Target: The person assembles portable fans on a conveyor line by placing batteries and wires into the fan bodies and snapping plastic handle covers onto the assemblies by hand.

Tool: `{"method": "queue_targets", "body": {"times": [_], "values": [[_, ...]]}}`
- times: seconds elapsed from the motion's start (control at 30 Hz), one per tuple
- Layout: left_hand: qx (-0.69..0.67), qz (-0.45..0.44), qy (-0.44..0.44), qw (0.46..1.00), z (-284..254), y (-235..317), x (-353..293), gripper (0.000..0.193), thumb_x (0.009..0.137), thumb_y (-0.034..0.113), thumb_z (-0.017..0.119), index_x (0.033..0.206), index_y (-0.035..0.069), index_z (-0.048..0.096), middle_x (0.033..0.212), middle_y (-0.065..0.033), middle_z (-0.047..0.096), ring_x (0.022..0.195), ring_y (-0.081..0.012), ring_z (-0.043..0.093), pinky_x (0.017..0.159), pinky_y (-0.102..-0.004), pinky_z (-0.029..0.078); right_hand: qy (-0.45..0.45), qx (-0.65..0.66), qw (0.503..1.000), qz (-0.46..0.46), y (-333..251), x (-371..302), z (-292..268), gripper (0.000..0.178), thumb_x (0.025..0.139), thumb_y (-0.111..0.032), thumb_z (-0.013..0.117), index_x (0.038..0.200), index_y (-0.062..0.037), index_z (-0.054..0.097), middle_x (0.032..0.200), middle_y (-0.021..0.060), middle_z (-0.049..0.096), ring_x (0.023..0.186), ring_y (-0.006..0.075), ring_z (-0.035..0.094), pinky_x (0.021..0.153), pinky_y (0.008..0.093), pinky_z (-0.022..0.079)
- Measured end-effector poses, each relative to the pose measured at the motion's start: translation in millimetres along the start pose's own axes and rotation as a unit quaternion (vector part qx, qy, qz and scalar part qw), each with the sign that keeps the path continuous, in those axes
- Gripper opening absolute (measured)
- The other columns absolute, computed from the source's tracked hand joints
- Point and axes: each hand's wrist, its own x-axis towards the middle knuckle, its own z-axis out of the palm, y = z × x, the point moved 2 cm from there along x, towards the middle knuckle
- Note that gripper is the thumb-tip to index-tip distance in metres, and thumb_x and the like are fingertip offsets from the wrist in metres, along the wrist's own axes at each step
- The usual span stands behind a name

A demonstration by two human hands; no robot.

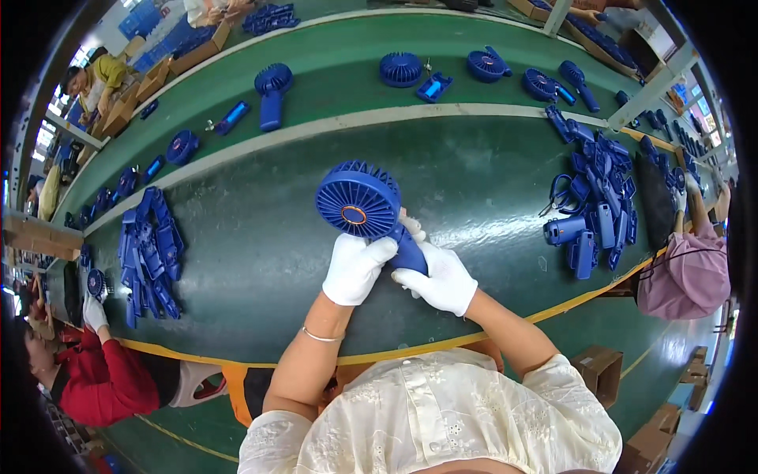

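Note:
A blue handheld fan (pixel 358 197) is held over the middle of the green bench, its round grille tilted toward the upper left. My left hand (pixel 357 267), in a white glove, is closed around the fan just below the head. Wrapped round the lower handle is my right hand (pixel 442 280), also gloved, with its thumb along the handle. Parts of the fingers of both hands are hidden behind the fan.
Blue plastic housing parts lie in a pile (pixel 150 257) on the left and a larger pile (pixel 596 197) on the right. Beyond a pale rail, a green belt (pixel 339 79) carries several fans and opened handles. Co-workers sit on both sides, one in a red sleeve (pixel 110 379).

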Motion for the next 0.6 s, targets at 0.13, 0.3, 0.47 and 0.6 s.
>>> {"method": "queue_targets", "body": {"times": [0.13,0.3,0.47,0.6], "values": [[-0.102,-0.041,0.019,0.994,17.7,7.8,-0.4,0.067,0.089,0.025,0.076,0.14,-0.002,0.042,0.132,-0.0174,0.058,0.119,-0.0332,0.061,0.109,-0.0497,0.046,-0.139,0.305,0.941,0.053,15.4,-4.5,-6.2,0.04,0.091,-0.038,0.068,0.105,0.0003,0.064,0.079,0.0118,0.07,0.057,0.0181,0.065,0.049,0.0305,0.05],[-0.096,-0.062,-0.054,0.992,7.5,-2.1,-3.7,0.072,0.084,0.029,0.08,0.137,-0.001,0.043,0.126,-0.0132,0.056,0.119,-0.0309,0.06,0.11,-0.0482,0.044,-0.282,0.577,0.766,0.029,18.9,-13.4,8.9,0.05,0.096,-0.044,0.061,0.112,0.0044,0.063,0.078,0.0174,0.067,0.057,0.0238,0.064,0.044,0.0305,0.05],[0.11,-0.068,0.011,0.992,16.3,-0.9,-6.7,0.054,0.081,0.009,0.071,0.13,0.001,0.05,0.121,-0.011,0.062,0.109,-0.0235,0.062,0.099,-0.0359,0.049,-0.169,0.133,0.975,0.055,-17.3,2.7,-7.5,0.026,0.084,-0.026,0.065,0.099,-0.0043,0.064,0.094,0.0127,0.069,0.074,0.0225,0.07,0.067,0.0328,0.055],[0.179,-0.084,0.03,0.98,22.4,-1.7,-7.9,0.052,0.082,0.01,0.073,0.129,0.001,0.054,0.121,-0.012,0.065,0.111,-0.0196,0.061,0.1,-0.0335,0.048,-0.012,0.056,0.998,0.02,-5.9,2.8,11.1,0.025,0.083,-0.02,0.063,0.103,-0.0051,0.062,0.099,0.0177,0.067,0.102,0.0374,0.063,0.092,0.0417,0.05]]}}
